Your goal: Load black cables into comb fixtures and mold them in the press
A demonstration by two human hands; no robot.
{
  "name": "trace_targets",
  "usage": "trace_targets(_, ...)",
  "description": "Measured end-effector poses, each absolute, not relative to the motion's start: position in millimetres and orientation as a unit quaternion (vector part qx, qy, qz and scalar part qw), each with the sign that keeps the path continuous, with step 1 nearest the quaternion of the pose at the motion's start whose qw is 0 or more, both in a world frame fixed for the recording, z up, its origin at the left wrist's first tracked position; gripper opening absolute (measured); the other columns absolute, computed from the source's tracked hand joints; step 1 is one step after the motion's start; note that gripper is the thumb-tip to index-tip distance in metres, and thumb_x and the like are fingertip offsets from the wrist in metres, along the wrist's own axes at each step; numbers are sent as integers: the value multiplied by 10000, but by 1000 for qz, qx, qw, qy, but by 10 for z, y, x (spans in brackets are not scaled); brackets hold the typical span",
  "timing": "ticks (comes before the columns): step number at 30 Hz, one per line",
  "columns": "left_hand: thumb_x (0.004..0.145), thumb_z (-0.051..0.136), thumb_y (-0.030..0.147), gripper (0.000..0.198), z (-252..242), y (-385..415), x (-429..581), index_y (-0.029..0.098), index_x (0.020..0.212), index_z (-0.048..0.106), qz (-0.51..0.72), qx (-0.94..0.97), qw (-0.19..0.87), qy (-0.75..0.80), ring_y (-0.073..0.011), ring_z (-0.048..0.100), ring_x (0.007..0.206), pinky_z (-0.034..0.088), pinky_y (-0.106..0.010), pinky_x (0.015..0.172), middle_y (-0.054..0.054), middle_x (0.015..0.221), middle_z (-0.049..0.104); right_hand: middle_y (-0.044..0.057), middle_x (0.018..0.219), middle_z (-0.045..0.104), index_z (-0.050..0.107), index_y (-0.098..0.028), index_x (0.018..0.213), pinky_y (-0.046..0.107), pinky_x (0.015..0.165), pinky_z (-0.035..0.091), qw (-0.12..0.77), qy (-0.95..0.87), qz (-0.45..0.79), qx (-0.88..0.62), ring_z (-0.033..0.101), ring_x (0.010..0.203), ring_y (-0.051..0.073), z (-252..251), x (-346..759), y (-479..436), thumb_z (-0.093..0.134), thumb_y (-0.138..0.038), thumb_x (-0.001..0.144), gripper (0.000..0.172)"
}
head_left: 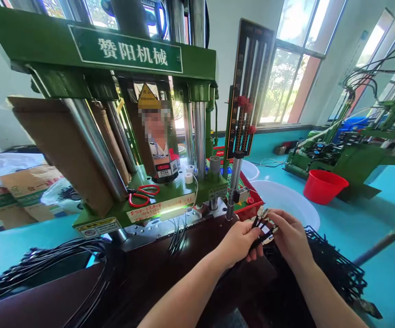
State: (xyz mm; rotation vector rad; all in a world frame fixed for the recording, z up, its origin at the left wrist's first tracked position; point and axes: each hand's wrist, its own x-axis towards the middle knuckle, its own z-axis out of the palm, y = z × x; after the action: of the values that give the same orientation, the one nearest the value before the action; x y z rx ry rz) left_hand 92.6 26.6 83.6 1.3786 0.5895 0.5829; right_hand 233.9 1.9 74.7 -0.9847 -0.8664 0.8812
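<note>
My left hand (240, 240) is closed round a small bunch of black cables (256, 240), to the right of the green press. Light metal connectors (262, 212) stick out of the bunch at its upper end. Opposite it, my right hand (292, 237) has its thumb and fingers pinched on the connector ends of the same cables. Its fingertips are partly hidden behind the bunch. More thin black cables (179, 237) lie with their ends under the lit slot of the green press (115, 218), on the dark tabletop (149, 269).
Red-handled scissors (139, 197) lie on the press bed. A coil of black cables (105, 269) hangs over the left of the table. At right are a dark heap of moulded pieces (337, 262), a white basin (286, 200), a red bucket (324, 187) and a metal pole (385, 241).
</note>
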Motion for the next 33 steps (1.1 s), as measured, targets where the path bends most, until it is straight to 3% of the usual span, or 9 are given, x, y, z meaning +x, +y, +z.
trace_targets(4, 762, 436, 389, 259, 574, 179, 935, 156, 679, 512, 275, 569, 709, 314, -44, 291, 295, 161, -186, 308, 45, 419, 439, 27, 1059, 618, 614, -279, 1030, 357, 842, 432, 663, -468, 429, -396, 559, 954, 205, 722, 2367, 56, 558, -349, 799, 248)
trace_targets(8, 727, 478, 458, 313, 390, 46, 935, 148, 699, 507, 282, 488, 755, 334, -51, 320, 306, 175, -191, 312, 37, 426, 452, 48, 1210, 549, 580, -228, 1141, 425, 1013, 286, 428, -665, 424, -441, 446, 1145, 230, 810, 2341, 99, 373, -400, 894, 365)
trace_targets(10, 707, 504, 490, 340, 384, -6, 930, 151, 717, 488, 303, 447, 783, 310, -61, 357, 317, 214, -202, 321, 28, 454, 482, 44, 1200, 558, 583, -221, 1143, 409, 1017, 289, 343, -730, 393, -442, 447, 1148, 226, 866, 2289, 102, 343, -405, 903, 386)
trace_targets(13, 671, 582, 472, 348, 430, -58, 906, 155, 760, 470, 344, 392, 811, 264, -63, 389, 360, 253, -208, 349, 35, 509, 488, 34, 1212, 550, 558, -233, 1174, 367, 974, 359, 290, -773, 395, -403, 477, 1122, 217, 911, 2181, 111, 331, -392, 906, 385)
trace_targets(18, 603, 678, 395, 370, 331, -103, 799, 181, 786, 438, 362, 251, 849, 292, -45, 341, 404, 149, -189, 381, 56, 530, 440, 52, 1198, 561, 577, -207, 1149, 379, 979, 355, 229, -784, 461, -346, 481, 1120, 214, 742, 1974, 230, 339, -373, 907, 378)
trace_targets(21, 618, 669, 403, 360, 100, -102, 664, 151, 776, 466, 365, 185, 856, 316, -41, 332, 420, 132, -197, 405, 44, 537, 428, 74, 1145, 595, 556, -163, 1159, 368, 915, 421, 196, -759, 529, -325, 531, 1063, 198, 473, 1820, 409, 244, -353, 932, 431)
trace_targets(23, 623, 669, 418, 367, -73, -94, 550, 130, 750, 480, 375, 162, 849, 334, -38, 325, 422, 139, -199, 414, 43, 532, 417, 78, 1151, 589, 508, -149, 1196, 339, 896, 436, 194, -801, 433, -365, 535, 1058, 176, 278, 1700, 587, 223, -292, 936, 412)
trace_targets(27, 582, 685, 485, 427, -280, -102, 332, 145, 717, 464, 450, 160, 784, 395, -35, 309, 405, 171, -194, 403, 63, 502, 405, 110, 1199, 530, 482, -126, 1181, 338, 968, 345, 147, -860, 110, -476, 454, 1125, 193, 6, 1443, 971, 384, -98, 832, 364)
trace_targets(33, 602, 611, 593, 466, -255, -183, 196, 165, 685, 448, 490, 231, 727, 422, -53, 338, 377, 304, -220, 386, 79, 448, 389, 182, 1030, 524, 531, -105, 986, 428, 901, 305, 75, -841, 9, -536, 477, 1018, 283, -96, 1154, 1171, 351, -3, 778, 294)
